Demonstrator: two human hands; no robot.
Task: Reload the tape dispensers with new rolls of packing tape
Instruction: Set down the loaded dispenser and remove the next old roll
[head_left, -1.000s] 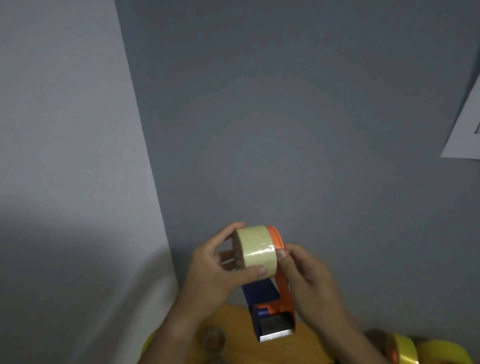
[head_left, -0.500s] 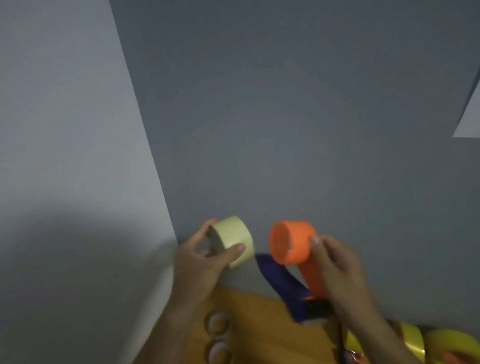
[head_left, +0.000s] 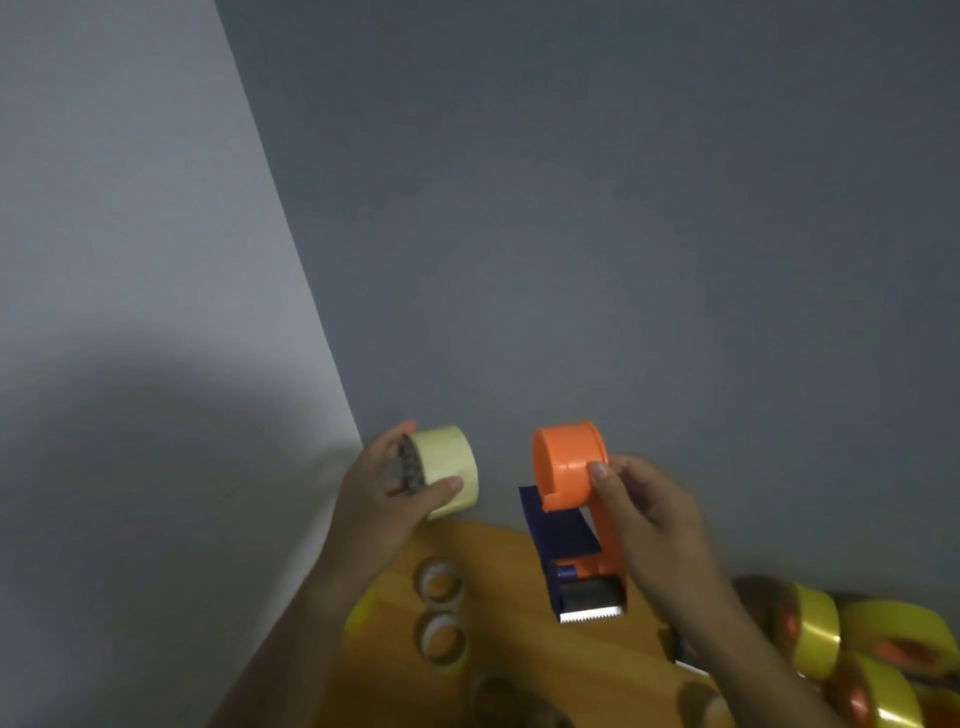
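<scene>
My left hand (head_left: 387, 493) grips a pale, nearly used-up tape roll (head_left: 445, 475), thumb across its outer face and fingers inside its brown core. My right hand (head_left: 647, 514) holds an orange and blue tape dispenser (head_left: 571, 514) by its frame, thumb pressed on the bare orange hub (head_left: 569, 457). The roll and the hub are apart, side by side above the wooden table (head_left: 519, 649). The dispenser's serrated blade (head_left: 592, 613) points toward me.
Two empty cardboard cores (head_left: 440, 582) (head_left: 442, 639) stand on the table below my left hand. Several full yellow tape rolls (head_left: 810, 631) lie at the bottom right. A grey wall corner rises behind.
The pale roll came off the orange hub. My left hand carried it to the left while my right hand kept the dispenser. The camera tilted down slightly.
</scene>
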